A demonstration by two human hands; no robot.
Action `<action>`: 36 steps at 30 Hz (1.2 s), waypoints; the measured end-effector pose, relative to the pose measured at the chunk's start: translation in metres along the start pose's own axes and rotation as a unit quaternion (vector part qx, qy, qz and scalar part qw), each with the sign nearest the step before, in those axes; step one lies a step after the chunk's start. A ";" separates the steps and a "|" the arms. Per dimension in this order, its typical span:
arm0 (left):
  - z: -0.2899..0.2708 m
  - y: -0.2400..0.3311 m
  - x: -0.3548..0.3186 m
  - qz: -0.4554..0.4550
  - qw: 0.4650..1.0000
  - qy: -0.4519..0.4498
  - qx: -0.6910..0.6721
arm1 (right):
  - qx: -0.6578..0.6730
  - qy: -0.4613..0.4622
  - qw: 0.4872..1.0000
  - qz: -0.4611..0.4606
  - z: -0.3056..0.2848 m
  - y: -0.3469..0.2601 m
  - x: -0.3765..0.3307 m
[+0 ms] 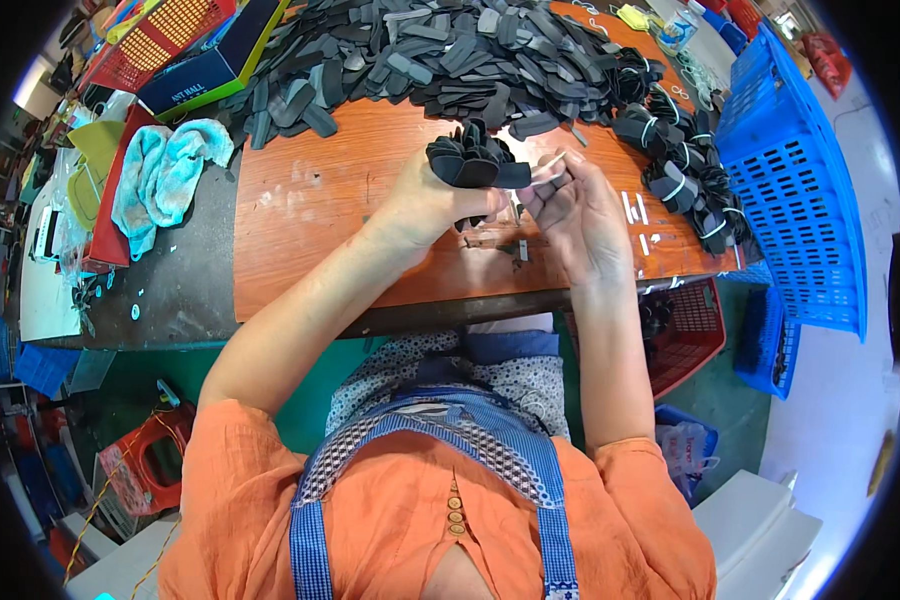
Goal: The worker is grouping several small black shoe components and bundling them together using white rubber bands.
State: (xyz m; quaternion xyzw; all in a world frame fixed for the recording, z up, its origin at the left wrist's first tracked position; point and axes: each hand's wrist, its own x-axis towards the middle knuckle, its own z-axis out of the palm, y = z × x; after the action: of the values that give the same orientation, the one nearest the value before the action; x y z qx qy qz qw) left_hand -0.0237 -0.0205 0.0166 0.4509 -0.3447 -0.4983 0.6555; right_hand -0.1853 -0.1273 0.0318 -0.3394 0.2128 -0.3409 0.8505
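Note:
My left hand is closed round a bundle of dark grey, flat, round-ended pieces and holds it above the wooden board. One piece sticks out of the bundle toward my right hand. The fingers of my right hand are pinched on a thin white band close beside that piece. Whether the band touches the bundle I cannot tell. Beyond my hands spreads a big heap of loose dark grey pieces. To the right lie several bundles tied with white bands.
A blue perforated crate stands right of the table. Short white strips lie on the orange-brown board. At left are a stained cloth, a red basket and a dark blue box. A red crate sits below the table edge.

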 end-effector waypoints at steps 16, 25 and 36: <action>-0.011 -0.007 -0.035 -0.024 0.985 -0.172 -0.026 | -0.402 0.023 0.849 -0.343 -0.004 0.054 -0.047; 0.026 0.007 0.006 -0.146 0.981 -0.125 -0.033 | 0.259 -0.112 0.957 0.067 -0.067 0.008 -0.055; 0.136 0.011 0.211 0.053 0.791 -0.263 0.549 | -0.451 0.075 0.787 -0.413 -0.104 -0.069 -0.013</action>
State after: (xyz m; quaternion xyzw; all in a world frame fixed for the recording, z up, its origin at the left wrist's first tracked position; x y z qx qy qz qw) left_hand -0.0863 -0.2565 0.0754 0.5673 -0.7430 -0.2886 0.2070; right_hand -0.2856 -0.1998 0.0124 -0.7134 0.2447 -0.5495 0.3595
